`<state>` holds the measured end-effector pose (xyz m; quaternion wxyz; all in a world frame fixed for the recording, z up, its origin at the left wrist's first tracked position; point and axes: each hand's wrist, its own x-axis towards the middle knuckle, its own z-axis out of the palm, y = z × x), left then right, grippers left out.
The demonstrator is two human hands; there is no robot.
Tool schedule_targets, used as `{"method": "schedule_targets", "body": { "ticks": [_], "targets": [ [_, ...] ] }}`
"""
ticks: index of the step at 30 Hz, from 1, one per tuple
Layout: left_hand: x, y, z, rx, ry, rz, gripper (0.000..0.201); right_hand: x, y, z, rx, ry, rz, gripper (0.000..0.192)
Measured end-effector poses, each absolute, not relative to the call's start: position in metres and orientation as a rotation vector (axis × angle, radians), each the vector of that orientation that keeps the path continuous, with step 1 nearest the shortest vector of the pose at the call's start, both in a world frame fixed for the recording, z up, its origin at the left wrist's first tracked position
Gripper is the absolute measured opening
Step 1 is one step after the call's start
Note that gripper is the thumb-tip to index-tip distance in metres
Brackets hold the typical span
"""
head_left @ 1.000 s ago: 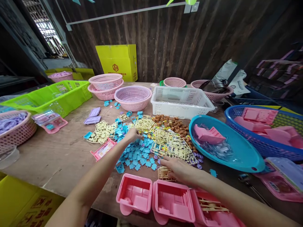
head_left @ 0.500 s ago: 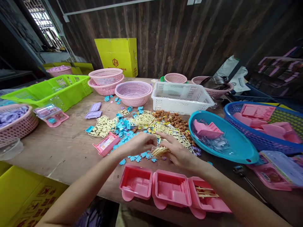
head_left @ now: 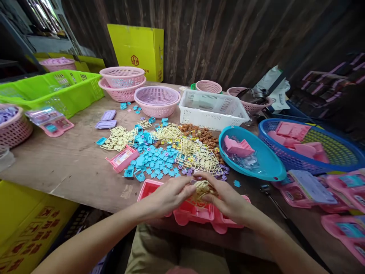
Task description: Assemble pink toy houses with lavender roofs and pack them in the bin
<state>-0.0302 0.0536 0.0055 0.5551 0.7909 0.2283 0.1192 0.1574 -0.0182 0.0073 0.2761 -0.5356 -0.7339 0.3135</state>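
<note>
My right hand is closed round a small bundle of cream plastic part frames. My left hand pinches the same bundle from the other side, its fingertips partly hidden. Just below both hands are pink toy trays in a row at the table edge, mostly covered by the hands and arms. Beyond the hands lies a spread of small blue plastic pieces, more cream frames, brown figures and purple discs.
A turquoise basin and a blue basket with pink parts stand to the right. A white basket and a purple basket are behind the pile. A metal-headed tool lies at right, near packed pink sets.
Both hands have come back from the pile to above the pink trays, carrying the cream frames. The head view has tilted down.
</note>
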Motion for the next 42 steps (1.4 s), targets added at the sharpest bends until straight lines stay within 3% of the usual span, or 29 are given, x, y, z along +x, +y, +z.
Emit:
{"method": "schedule_targets", "body": {
  "ticks": [2,6,12,19,24,29,31,39,42],
  "targets": [
    [-0.031,0.046,-0.006,2.11,0.577,0.26,0.034,0.156,-0.023,-0.006,-1.498,-2.052,0.696,0.046],
    [-0.033,0.037,-0.034,2.366,0.632,0.24,0.058,0.143,-0.03,-0.03,-1.755,-2.263,0.295,0.044],
    [-0.03,0.038,-0.034,2.419,0.684,0.265,0.064,0.124,-0.042,-0.059,-1.99,-2.318,-0.22,0.05],
    [-0.032,0.039,-0.033,2.441,0.704,0.28,0.069,0.161,-0.025,-0.039,-1.975,-2.338,0.052,0.047],
    [-0.023,0.081,-0.022,2.497,0.901,0.178,0.047,0.19,0.032,-0.021,-2.328,-2.117,0.143,0.031],
    [-0.001,0.142,-0.025,2.625,1.071,-0.002,0.025,0.191,0.065,-0.037,-2.383,-2.112,0.152,0.044],
    [0.005,0.155,-0.03,2.628,1.073,-0.014,0.023,0.195,0.069,-0.041,-2.382,-2.088,0.16,0.038],
    [0.018,0.173,-0.051,2.595,1.011,0.031,0.038,0.206,0.077,-0.032,-2.122,-2.094,0.259,0.002],
    [0.019,0.178,-0.056,2.544,0.953,0.09,0.034,0.19,0.081,-0.032,-1.832,-2.253,0.306,0.006]
  ]
}}
